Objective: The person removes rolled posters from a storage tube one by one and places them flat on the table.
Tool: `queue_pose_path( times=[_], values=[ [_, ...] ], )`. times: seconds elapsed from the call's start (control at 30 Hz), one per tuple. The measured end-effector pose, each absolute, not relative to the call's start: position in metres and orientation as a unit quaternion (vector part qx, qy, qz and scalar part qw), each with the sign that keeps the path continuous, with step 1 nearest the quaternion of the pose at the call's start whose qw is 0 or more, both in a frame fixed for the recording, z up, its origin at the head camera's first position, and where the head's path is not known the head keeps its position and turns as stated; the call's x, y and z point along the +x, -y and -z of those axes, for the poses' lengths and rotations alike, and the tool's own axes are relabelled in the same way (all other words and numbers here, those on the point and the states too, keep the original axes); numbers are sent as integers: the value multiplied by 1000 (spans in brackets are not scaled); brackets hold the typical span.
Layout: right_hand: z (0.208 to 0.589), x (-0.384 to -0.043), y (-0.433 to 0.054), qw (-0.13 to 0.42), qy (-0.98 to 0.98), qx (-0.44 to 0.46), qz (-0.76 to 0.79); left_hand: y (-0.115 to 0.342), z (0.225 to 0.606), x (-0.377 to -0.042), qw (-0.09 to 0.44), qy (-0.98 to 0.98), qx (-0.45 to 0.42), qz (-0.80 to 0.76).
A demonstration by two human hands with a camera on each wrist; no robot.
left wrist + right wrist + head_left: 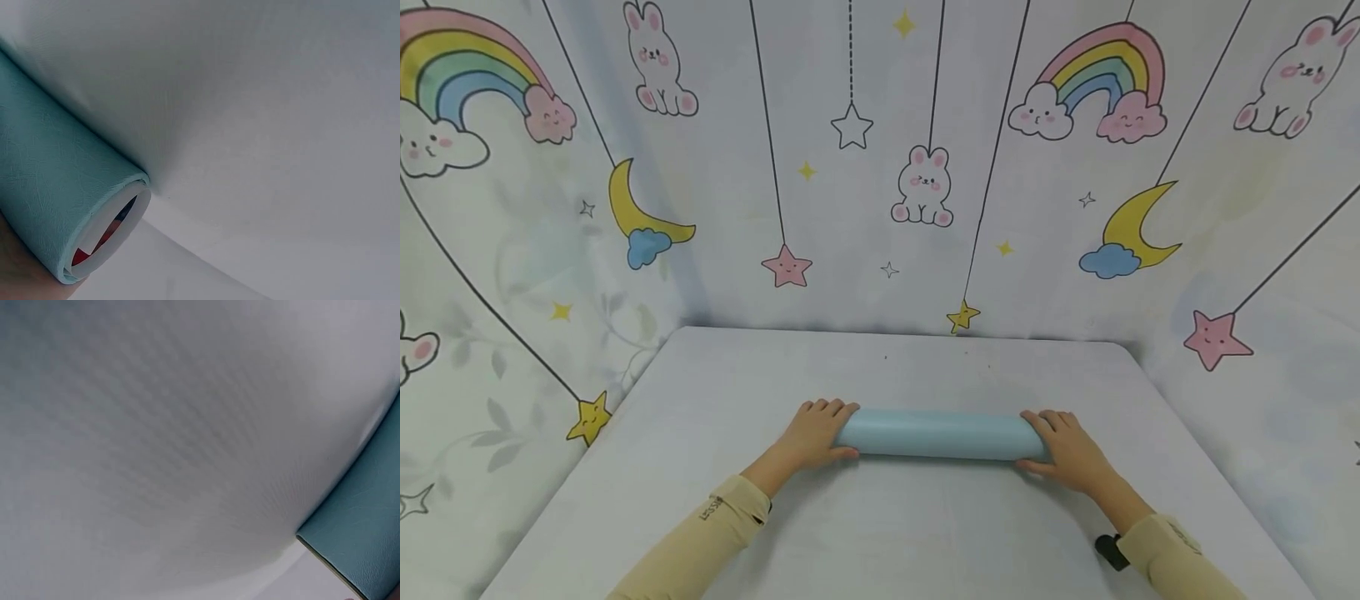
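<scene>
A light blue roll of leather-textured sheet, like a rolled-up desk mat [940, 433], lies lengthwise from left to right on the white tabletop. My left hand [818, 435] grips its left end, thumb on the near side and fingers over the far side. At the other end my right hand [1070, 450] holds it the same way. The left wrist view looks at the open end of the mat [56, 181], where a white inner layer and red and dark patches show. In the right wrist view, the mat's [356, 531] straight edge appears at the right.
The white tabletop [910, 533] stretches around the roll, with a few tiny dark specks near its back edge. Behind and beside it hangs a pale cloth [730, 167] printed with rainbows, rabbits, moons and stars. A small black object [1111, 552] sits by the right cuff.
</scene>
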State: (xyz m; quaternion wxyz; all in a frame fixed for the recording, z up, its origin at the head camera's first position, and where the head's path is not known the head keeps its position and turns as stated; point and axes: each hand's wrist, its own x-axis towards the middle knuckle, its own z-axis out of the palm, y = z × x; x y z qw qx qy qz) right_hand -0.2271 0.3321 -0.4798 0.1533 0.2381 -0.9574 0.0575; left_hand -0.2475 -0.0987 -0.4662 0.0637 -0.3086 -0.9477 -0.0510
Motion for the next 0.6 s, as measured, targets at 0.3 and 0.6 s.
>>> queue_pose_path(
  times=[0.3, 0.6],
  values=[
    [475, -225, -334, 183, 951, 249, -13, 93, 465, -244, 61, 946, -315, 51],
    [475, -227, -334, 173, 951, 257, -6, 90, 458, -242, 59, 947, -313, 49]
  ],
)
